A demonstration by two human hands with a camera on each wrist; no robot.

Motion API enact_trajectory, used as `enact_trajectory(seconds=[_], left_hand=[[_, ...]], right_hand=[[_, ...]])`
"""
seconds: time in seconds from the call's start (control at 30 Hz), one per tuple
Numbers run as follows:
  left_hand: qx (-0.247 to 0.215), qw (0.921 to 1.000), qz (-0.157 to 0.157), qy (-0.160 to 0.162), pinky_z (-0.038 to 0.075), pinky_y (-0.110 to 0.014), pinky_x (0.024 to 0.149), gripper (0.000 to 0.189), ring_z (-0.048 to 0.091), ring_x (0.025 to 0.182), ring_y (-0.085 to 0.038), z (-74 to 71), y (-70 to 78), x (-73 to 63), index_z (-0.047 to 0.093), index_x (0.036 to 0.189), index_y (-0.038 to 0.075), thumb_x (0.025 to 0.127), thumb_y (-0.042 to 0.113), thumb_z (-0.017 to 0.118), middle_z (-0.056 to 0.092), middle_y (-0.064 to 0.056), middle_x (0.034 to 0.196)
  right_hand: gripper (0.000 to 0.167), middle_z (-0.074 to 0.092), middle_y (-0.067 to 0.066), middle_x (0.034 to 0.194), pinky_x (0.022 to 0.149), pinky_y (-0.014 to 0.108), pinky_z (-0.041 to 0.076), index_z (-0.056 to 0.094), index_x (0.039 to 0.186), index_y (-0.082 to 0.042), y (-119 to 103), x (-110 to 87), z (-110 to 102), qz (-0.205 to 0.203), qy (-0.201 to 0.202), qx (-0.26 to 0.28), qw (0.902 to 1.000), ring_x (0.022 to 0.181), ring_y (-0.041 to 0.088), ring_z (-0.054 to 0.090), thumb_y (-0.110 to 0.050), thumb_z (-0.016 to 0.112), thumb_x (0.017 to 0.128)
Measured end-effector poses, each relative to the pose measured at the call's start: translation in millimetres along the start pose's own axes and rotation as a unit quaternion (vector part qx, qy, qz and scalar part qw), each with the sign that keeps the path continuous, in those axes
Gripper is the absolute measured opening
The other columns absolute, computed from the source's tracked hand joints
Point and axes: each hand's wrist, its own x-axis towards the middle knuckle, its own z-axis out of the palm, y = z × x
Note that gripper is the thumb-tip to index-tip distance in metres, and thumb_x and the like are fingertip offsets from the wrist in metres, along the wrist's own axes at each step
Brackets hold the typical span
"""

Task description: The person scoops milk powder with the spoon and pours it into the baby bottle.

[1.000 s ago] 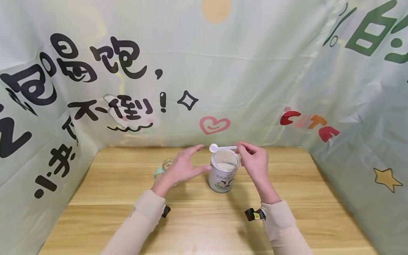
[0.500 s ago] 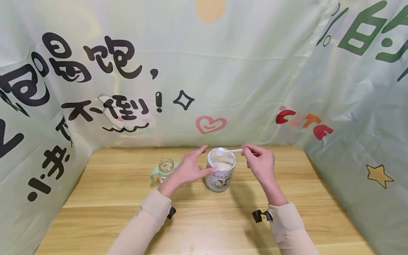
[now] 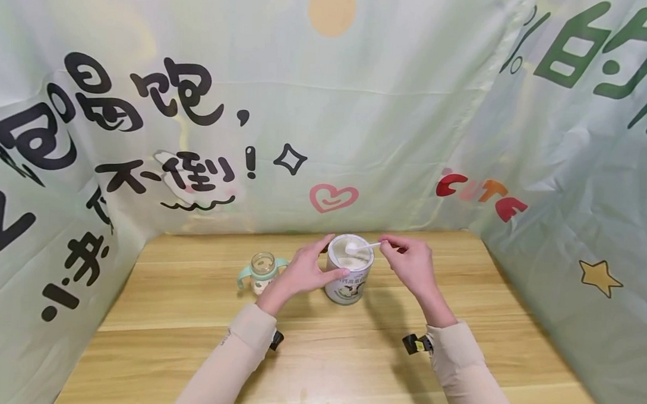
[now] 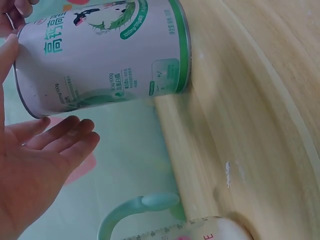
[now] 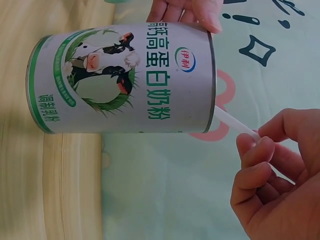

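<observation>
One spoon [image 3: 352,249], pinched in right hand [image 3: 411,266], reaches left over rim of can [image 3: 343,292]; left hand [image 3: 308,270], loosely spread, flanks can, contact unclear; table [image 3: 339,357] edge beyond both, room nearside.

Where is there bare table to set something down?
Bare table: right of the right hand, out to the curtain; left of the bottle; between the sleeves, in front of the can. Crowded: bottle to can, with the left hand between.
</observation>
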Motion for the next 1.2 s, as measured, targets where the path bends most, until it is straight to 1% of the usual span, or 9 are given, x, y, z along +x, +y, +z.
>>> enact_trajectory(seconds=[0.13, 0.23, 0.43, 0.6, 0.73, 0.83, 1.0, 1.2], left_hand=[[-0.015, 0.9999, 0.001, -0.003, 0.051, -0.05, 0.114, 0.096, 0.063, 0.135, -0.03, 0.9, 0.5, 0.4, 0.038, 0.163, 0.014, 0.088, 0.056, 0.081, 0.06, -0.014, 0.151], [-0.025, 0.9997, -0.002, -0.006, 0.054, -0.046, 0.111, 0.096, 0.065, 0.132, -0.029, 0.6, 1.2, 0.8, 0.038, 0.163, 0.014, 0.088, 0.055, 0.082, 0.062, -0.013, 0.149], [-0.033, 0.9994, 0.008, -0.007, 0.056, -0.046, 0.109, 0.093, 0.067, 0.129, -0.03, 0.5, 0.3, 1.4, 0.039, 0.162, 0.012, 0.09, 0.054, 0.081, 0.064, -0.016, 0.146], [-0.041, 0.9991, 0.012, -0.01, 0.056, -0.046, 0.108, 0.094, 0.066, 0.129, -0.03, 1.3, -1.2, 2.1, 0.04, 0.162, 0.013, 0.089, 0.056, 0.08, 0.063, -0.017, 0.146], [-0.042, 0.999, 0.009, -0.011, 0.056, -0.045, 0.108, 0.092, 0.066, 0.13, -0.028, 2.2, -1.9, 2.6, 0.04, 0.161, 0.018, 0.088, 0.058, 0.08, 0.063, -0.015, 0.147], [-0.036, 0.9993, 0.006, -0.009, 0.056, -0.043, 0.108, 0.091, 0.066, 0.129, -0.026, 2.6, -1.8, 2.8, 0.041, 0.161, 0.021, 0.088, 0.058, 0.081, 0.064, -0.012, 0.146], [-0.031, 0.9995, 0.001, -0.007, 0.056, -0.04, 0.108, 0.092, 0.066, 0.129, -0.024, 2.7, -1.6, 2.6, 0.04, 0.162, 0.022, 0.088, 0.058, 0.082, 0.065, -0.007, 0.144], [-0.037, 0.9993, 0.002, -0.01, 0.055, -0.044, 0.109, 0.093, 0.065, 0.131, -0.027, 2.5, -1.9, 2.4, 0.039, 0.163, 0.021, 0.088, 0.059, 0.08, 0.064, -0.014, 0.147]], right_hand=[[0.024, 0.08, 0.013, 0.094, 0.055, 0.023, 0.047, 0.083, 0.11, -0.007, 0, 0.0, 3, -0.017, -0.009, -0.033, 0.9993, 0.068, 0.015, 0.06, -0.018, 0.067, 0.097], [0.024, 0.08, 0.012, 0.097, 0.059, 0.024, 0.047, 0.083, 0.11, -0.007, 1, 0.6, 5, -0.037, -0.02, -0.053, 0.9977, 0.072, 0.018, 0.061, -0.017, 0.066, 0.096], [0.023, 0.078, 0.012, 0.094, 0.058, 0.025, 0.047, 0.083, 0.107, -0.004, -1, 1.9, 10, -0.071, -0.041, -0.081, 0.9933, 0.07, 0.017, 0.059, -0.013, 0.065, 0.094], [0.024, 0.077, 0.012, 0.093, 0.059, 0.025, 0.046, 0.083, 0.105, -0.003, -2, 2.9, 14, -0.08, -0.046, -0.093, 0.9914, 0.07, 0.02, 0.061, -0.011, 0.065, 0.092], [0.023, 0.077, 0.013, 0.093, 0.06, 0.026, 0.047, 0.083, 0.104, -0.002, -3, 3.1, 16, -0.089, -0.045, -0.101, 0.9899, 0.071, 0.021, 0.063, -0.01, 0.065, 0.091], [0.021, 0.077, 0.012, 0.091, 0.063, 0.029, 0.05, 0.083, 0.101, -0.002, -3, 3.3, 18, -0.109, -0.038, -0.116, 0.9865, 0.07, 0.019, 0.064, -0.008, 0.066, 0.09], [0.017, 0.076, 0.012, 0.087, 0.066, 0.032, 0.052, 0.083, 0.093, -0.002, -3, 3.7, 20, -0.137, -0.03, -0.132, 0.9814, 0.071, 0.02, 0.065, -0.005, 0.067, 0.087], [0.014, 0.073, 0.009, 0.082, 0.062, 0.027, 0.047, 0.083, 0.085, -0.004, -4, 3.2, 20, -0.144, -0.046, -0.134, 0.9793, 0.068, 0.016, 0.059, -0.006, 0.069, 0.087]])
